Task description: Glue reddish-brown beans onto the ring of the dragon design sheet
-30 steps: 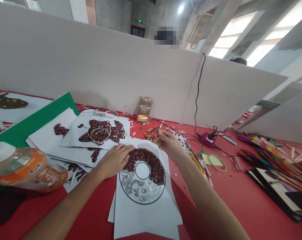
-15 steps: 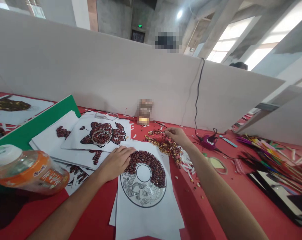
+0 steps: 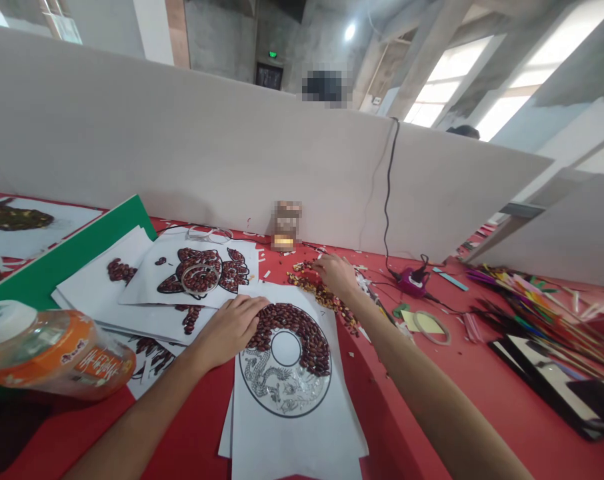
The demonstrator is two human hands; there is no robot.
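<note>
the left hand [image 3: 235, 327] is lying open on the upper left edge of the printed sheet [image 3: 302, 443], where dark red beans [image 3: 297, 319] are covering the ring's upper part. the sheet is resting on the red table [image 3: 462, 380]. the right hand [image 3: 335, 275] is bunching its fingertips at the loose seeds [image 3: 321, 292]; whether it is gripping one, i cannot tell.

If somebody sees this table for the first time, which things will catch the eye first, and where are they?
Probably the round dragon picture on white paper, front and centre, partly covered with dark red seeds. The left hand lies at its upper left edge; the right hand is by a loose seed pile beyond. Next, the big orange-labelled bottle, far left.
</note>
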